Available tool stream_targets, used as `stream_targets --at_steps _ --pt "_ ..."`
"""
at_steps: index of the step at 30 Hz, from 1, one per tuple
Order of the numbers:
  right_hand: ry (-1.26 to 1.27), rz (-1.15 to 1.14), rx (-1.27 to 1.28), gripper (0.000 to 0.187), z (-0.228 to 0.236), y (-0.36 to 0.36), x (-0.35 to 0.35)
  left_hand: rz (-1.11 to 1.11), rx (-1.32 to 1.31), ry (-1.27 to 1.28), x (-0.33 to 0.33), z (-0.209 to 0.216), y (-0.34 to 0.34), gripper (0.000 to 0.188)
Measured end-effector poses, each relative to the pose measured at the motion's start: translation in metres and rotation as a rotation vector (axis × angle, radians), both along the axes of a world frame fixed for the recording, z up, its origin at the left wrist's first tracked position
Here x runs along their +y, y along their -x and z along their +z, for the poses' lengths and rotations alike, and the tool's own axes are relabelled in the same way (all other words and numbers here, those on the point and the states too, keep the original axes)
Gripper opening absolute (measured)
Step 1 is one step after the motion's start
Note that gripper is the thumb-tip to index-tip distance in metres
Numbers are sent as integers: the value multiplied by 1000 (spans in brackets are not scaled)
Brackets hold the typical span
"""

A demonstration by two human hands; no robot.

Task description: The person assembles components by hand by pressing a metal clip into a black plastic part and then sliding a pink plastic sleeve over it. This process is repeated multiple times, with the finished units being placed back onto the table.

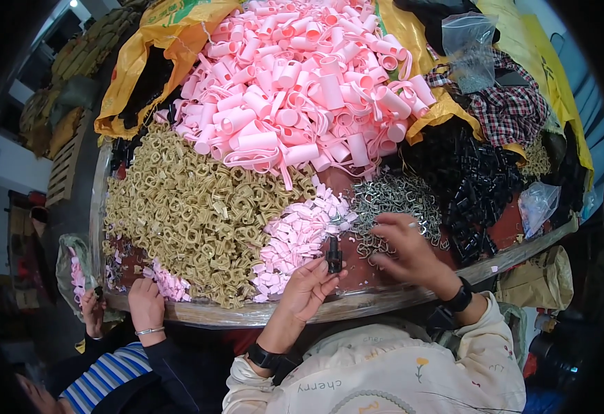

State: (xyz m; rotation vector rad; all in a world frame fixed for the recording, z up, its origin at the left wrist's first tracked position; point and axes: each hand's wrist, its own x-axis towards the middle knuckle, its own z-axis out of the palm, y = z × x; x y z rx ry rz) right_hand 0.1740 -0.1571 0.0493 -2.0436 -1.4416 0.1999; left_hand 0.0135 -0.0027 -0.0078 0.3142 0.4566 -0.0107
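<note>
My left hand (pixel 307 288) is closed on a small black plastic fitting (pixel 334 255), held upright between thumb and fingers above the table's near edge. To the right, my right hand (pixel 412 254) has its fingers curved and spread apart, with nothing visible between them. It hovers over the near side of a pile of bent silver metal hooks (pixel 392 203). Beside my left hand lies a heap of small pale pink plastic pieces (pixel 298 238). Further right, a mound of black plastic parts (pixel 478 186) spreads along the table.
A large heap of pink plastic tubes with straps (pixel 302 83) fills the far side. Beige ring-shaped parts (pixel 184 214) are piled at left. A co-worker's hand (pixel 147 303) rests at the left edge. Yellow sacks (pixel 171 34), a checked cloth (pixel 509 103) and clear bags (pixel 538 207) lie around.
</note>
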Motion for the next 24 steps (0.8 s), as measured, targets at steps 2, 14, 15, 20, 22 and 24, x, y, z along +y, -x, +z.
stream_targets --at_steps 2,14,15,20,22,24 --pt "64 -249 -319 27 -2 -11 -10 -3 17 -36 0 2 1 28" --pt "130 -331 -320 7 -40 -38 -25 -17 29 -214 -6 7 -1 28" --pt "67 -316 -206 6 -39 -38 -25 -25 25 -214 -6 7 -1 28" --pt "-21 -316 491 6 -44 -32 -19 7 35 -201 -5 6 -3 28" --pt "-1 -316 731 6 -47 -30 -19 15 27 -198 -4 5 -3 29" --pt "-134 -281 1224 8 -48 -29 -18 14 26 -195 -5 5 -5 29"
